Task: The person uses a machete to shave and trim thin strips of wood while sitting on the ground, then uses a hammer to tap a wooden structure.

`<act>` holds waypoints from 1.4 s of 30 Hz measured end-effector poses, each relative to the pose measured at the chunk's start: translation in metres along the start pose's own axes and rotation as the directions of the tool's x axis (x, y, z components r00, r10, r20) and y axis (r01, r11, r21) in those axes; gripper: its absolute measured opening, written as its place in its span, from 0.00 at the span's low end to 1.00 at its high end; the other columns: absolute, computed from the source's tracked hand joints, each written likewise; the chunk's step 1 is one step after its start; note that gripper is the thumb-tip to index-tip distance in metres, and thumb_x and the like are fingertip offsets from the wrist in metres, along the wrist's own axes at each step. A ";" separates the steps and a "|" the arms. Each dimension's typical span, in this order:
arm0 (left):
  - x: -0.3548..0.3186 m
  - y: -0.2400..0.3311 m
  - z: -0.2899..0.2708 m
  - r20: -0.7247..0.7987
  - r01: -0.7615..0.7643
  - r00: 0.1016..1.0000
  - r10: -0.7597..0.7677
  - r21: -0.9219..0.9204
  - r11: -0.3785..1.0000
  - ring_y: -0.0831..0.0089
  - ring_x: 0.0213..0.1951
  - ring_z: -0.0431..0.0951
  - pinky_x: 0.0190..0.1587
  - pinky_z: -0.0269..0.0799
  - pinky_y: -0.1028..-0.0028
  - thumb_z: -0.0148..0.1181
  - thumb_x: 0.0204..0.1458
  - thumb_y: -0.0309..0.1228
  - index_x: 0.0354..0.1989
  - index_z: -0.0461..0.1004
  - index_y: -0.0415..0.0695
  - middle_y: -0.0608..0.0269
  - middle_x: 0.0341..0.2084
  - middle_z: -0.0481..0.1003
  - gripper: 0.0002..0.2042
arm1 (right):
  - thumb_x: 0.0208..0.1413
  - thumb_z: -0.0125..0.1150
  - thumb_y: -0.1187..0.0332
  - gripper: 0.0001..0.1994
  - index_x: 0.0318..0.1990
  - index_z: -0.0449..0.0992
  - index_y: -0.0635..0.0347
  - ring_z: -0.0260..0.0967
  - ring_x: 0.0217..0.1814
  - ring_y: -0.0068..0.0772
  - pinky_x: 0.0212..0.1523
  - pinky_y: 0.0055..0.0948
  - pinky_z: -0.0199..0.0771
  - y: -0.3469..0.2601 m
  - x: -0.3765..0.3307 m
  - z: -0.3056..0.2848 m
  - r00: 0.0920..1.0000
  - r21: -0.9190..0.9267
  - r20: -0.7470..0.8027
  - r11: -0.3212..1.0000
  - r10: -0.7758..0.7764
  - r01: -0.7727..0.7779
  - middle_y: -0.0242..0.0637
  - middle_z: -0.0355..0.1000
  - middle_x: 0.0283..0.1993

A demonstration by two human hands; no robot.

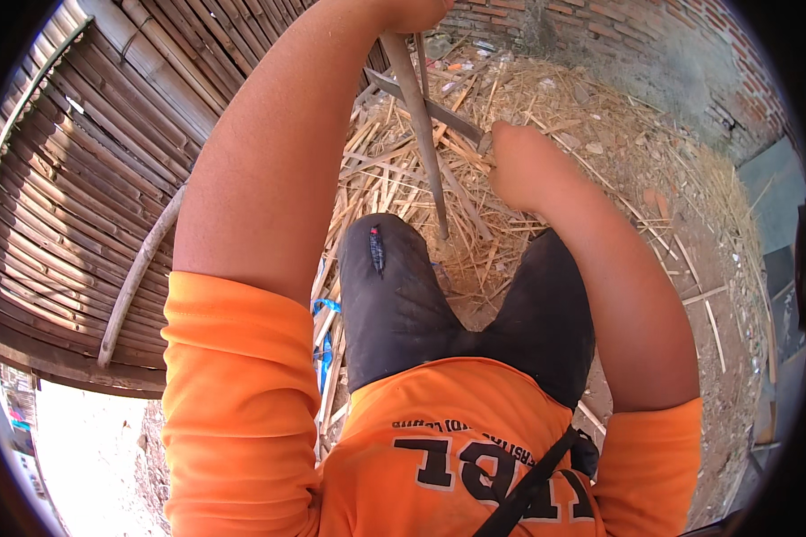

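My right hand [518,166] is closed round the handle of a machete [457,121]. Its long dark blade points up and to the left, crossing behind a wooden stick [424,134]. The stick slants down from the top, its tapered lower end between my knees, near the ground. At the upper edge my left hand [416,12] is curled at the stick's upper part; the picture's edge cuts off some of it. A thinner piece [422,64] hangs beside the stick, just below that hand. Whether the blade touches the stick, I cannot tell.
Split strips and shavings [475,206] litter the ground ahead. A slatted bamboo panel [72,206] rises on the left, with a bent branch [139,277] against it. A brick wall [636,54] stands at the back. Blue plastic [325,345] lies beside my left leg.
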State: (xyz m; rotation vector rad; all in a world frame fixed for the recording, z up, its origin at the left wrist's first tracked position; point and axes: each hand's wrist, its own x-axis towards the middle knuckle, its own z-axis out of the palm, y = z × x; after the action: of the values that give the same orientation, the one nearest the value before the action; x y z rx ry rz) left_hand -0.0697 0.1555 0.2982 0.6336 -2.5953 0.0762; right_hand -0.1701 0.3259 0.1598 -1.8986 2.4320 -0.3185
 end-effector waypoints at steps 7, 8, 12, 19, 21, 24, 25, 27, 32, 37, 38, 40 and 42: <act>0.010 -0.015 0.014 -0.038 -0.071 0.997 0.073 0.053 0.996 0.47 0.44 0.81 0.49 0.76 0.58 0.59 0.51 0.31 0.44 0.79 0.41 0.44 0.38 0.81 0.13 | 0.51 0.57 0.74 0.16 0.46 0.73 0.77 0.79 0.34 0.50 0.33 0.47 0.78 0.014 0.018 -0.025 0.941 0.198 0.338 0.976 0.018 -0.090 0.55 0.77 0.32; 0.010 -0.012 0.014 -0.041 -0.071 0.996 0.073 0.067 0.995 0.47 0.44 0.81 0.49 0.76 0.58 0.60 0.51 0.31 0.44 0.79 0.41 0.44 0.38 0.81 0.14 | 0.51 0.55 0.76 0.15 0.45 0.74 0.78 0.79 0.29 0.49 0.29 0.47 0.78 0.017 0.018 -0.027 0.938 0.217 0.346 0.971 0.019 -0.100 0.54 0.77 0.27; 0.005 -0.008 0.016 -0.061 -0.035 0.997 0.043 0.133 0.990 0.46 0.46 0.80 0.49 0.76 0.57 0.59 0.51 0.31 0.44 0.79 0.40 0.43 0.39 0.81 0.13 | 0.53 0.57 0.76 0.16 0.49 0.74 0.74 0.80 0.40 0.51 0.39 0.46 0.80 0.005 0.007 -0.020 0.989 0.035 0.146 0.999 0.006 -0.011 0.56 0.79 0.38; 0.007 0.013 0.005 -0.033 -0.114 0.992 0.120 0.151 0.982 0.47 0.46 0.80 0.49 0.76 0.58 0.56 0.51 0.28 0.46 0.79 0.41 0.44 0.39 0.81 0.14 | 0.54 0.58 0.77 0.14 0.48 0.71 0.72 0.77 0.51 0.59 0.49 0.49 0.78 0.000 -0.021 -0.013 0.999 0.006 -0.004 0.999 0.049 -0.049 0.62 0.77 0.46; 0.009 0.018 0.007 -0.060 -0.038 0.997 0.046 0.127 0.991 0.47 0.45 0.81 0.49 0.76 0.58 0.58 0.51 0.29 0.47 0.78 0.41 0.45 0.38 0.81 0.15 | 0.55 0.58 0.76 0.14 0.48 0.71 0.72 0.77 0.50 0.60 0.50 0.49 0.78 -0.003 -0.022 -0.003 0.995 0.024 -0.033 0.995 0.098 -0.097 0.62 0.77 0.44; -0.005 0.012 -0.003 -0.156 -0.061 0.986 0.059 -0.009 0.998 0.48 0.45 0.81 0.49 0.77 0.57 0.61 0.52 0.32 0.47 0.78 0.40 0.45 0.38 0.81 0.15 | 0.55 0.57 0.78 0.15 0.51 0.72 0.70 0.78 0.51 0.56 0.51 0.48 0.79 -0.010 -0.013 0.005 0.993 0.048 -0.040 0.993 0.110 -0.108 0.57 0.78 0.47; -0.005 0.003 0.002 -0.284 -0.125 0.950 0.129 0.030 0.992 0.46 0.45 0.80 0.49 0.77 0.57 0.64 0.52 0.36 0.48 0.77 0.39 0.45 0.41 0.81 0.18 | 0.56 0.57 0.76 0.17 0.54 0.70 0.70 0.78 0.50 0.56 0.50 0.46 0.79 -0.008 -0.009 0.010 0.996 0.074 -0.005 0.993 0.089 -0.088 0.58 0.78 0.47; -0.028 0.000 -0.009 -0.639 -0.147 0.717 0.278 0.251 0.957 0.47 0.49 0.79 0.52 0.75 0.58 0.66 0.52 0.38 0.50 0.76 0.40 0.43 0.48 0.78 0.20 | 0.57 0.56 0.73 0.21 0.58 0.67 0.70 0.79 0.49 0.54 0.47 0.44 0.79 -0.006 0.003 0.014 0.999 0.119 0.043 0.992 0.028 -0.033 0.60 0.77 0.46; -0.122 0.019 0.023 -0.709 0.088 0.589 -0.388 -0.420 0.903 0.80 0.33 0.72 0.35 0.71 0.77 0.70 0.55 0.44 0.48 0.73 0.40 0.68 0.32 0.74 0.22 | 0.61 0.49 0.66 0.37 0.72 0.38 0.69 0.78 0.44 0.55 0.48 0.42 0.74 -0.006 -0.007 0.020 0.947 0.846 0.280 0.506 -0.157 -0.167 0.68 0.73 0.47; -0.251 0.012 0.102 -0.243 0.424 0.641 -0.728 -0.679 0.600 0.81 0.38 0.69 0.37 0.70 0.77 0.61 0.63 0.46 0.51 0.69 0.42 0.67 0.39 0.72 0.20 | 0.64 0.50 0.69 0.38 0.71 0.30 0.64 0.75 0.52 0.54 0.57 0.44 0.70 -0.069 -0.006 0.066 0.987 0.943 -0.063 0.315 -0.148 0.107 0.65 0.71 0.49; -0.254 0.014 0.110 -0.005 0.467 0.724 -0.690 -0.732 0.495 0.78 0.44 0.72 0.42 0.73 0.74 0.57 0.64 0.51 0.58 0.68 0.41 0.63 0.45 0.73 0.25 | 0.64 0.52 0.69 0.39 0.70 0.30 0.63 0.75 0.52 0.53 0.57 0.44 0.70 -0.074 0.000 0.085 0.979 0.942 -0.188 0.268 -0.074 0.201 0.66 0.70 0.50; -0.255 0.022 0.107 0.277 0.522 0.718 -0.638 -0.821 0.231 0.73 0.46 0.75 0.46 0.73 0.70 0.56 0.61 0.59 0.61 0.67 0.38 0.59 0.48 0.74 0.35 | 0.63 0.55 0.69 0.40 0.70 0.29 0.64 0.75 0.52 0.55 0.59 0.44 0.69 -0.087 0.001 0.082 0.994 0.993 -0.092 0.075 -0.063 0.096 0.68 0.69 0.52; -0.262 0.003 0.107 0.384 0.514 0.756 -0.530 -0.850 0.116 0.68 0.52 0.75 0.52 0.74 0.67 0.59 0.58 0.59 0.67 0.62 0.38 0.58 0.54 0.74 0.40 | 0.62 0.61 0.68 0.44 0.70 0.29 0.64 0.78 0.44 0.46 0.50 0.39 0.75 -0.098 0.011 0.097 0.996 0.995 -0.084 0.048 -0.020 0.085 0.60 0.73 0.46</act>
State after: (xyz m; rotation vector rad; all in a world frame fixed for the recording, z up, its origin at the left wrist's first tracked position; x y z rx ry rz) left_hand 0.0894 0.2517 0.0844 0.9742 -1.6788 -1.5581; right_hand -0.0644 0.2800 0.0845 -1.1439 1.1937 -1.5825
